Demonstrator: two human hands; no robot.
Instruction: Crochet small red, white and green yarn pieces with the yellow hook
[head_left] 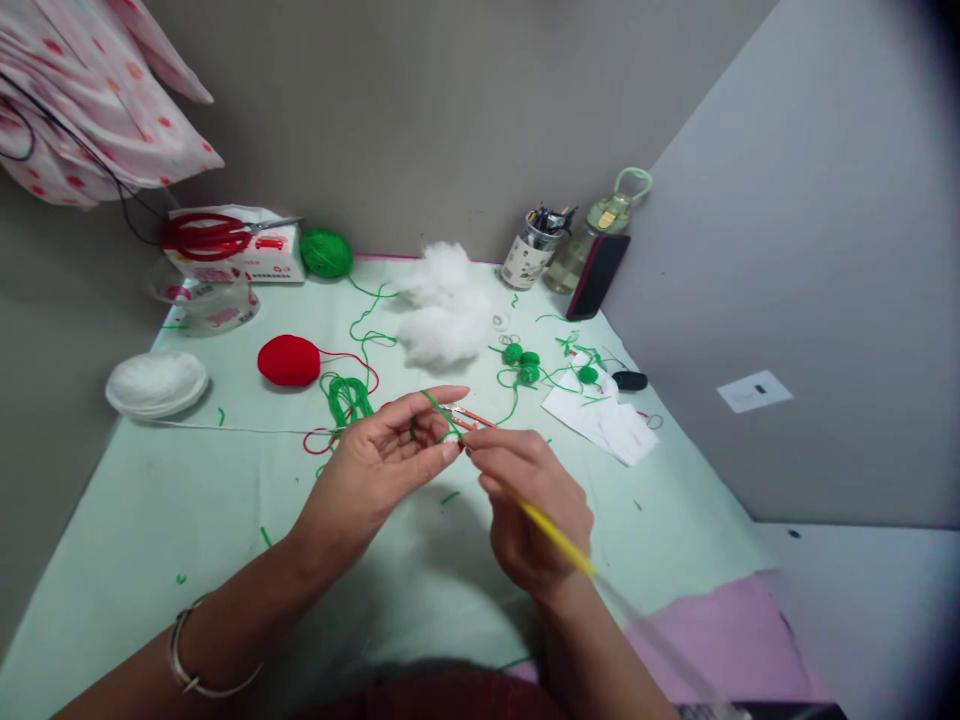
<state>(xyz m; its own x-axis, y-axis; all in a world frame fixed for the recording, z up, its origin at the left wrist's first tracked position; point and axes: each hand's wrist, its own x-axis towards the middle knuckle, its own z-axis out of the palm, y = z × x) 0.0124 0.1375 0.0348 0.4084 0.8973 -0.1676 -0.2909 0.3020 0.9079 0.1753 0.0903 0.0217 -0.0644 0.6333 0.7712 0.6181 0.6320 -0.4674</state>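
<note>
Near the middle of the table, my left hand [382, 460] pinches a small crocheted piece [451, 437] between thumb and fingers, with green yarn running over the raised index finger. My right hand [536, 505] is closed around a crochet hook with a yellow handle [555, 535]; its tip is at the small piece, hidden by the fingers. The two hands nearly touch there. Behind them lies a small orange-handled tool [474, 417], partly covered. A loose bundle of green yarn [346, 400] rests beyond my left hand.
Red yarn ball [289, 360] and white yarn [156, 383] lie left. A green ball [326, 253], tissue box [277, 250] with red scissors [206, 235], and stuffing [446, 310] are at the back. Small green balls [529, 373], white paper [604, 420], pen cup [527, 258], bottle [570, 258] and phone [598, 277] stand right.
</note>
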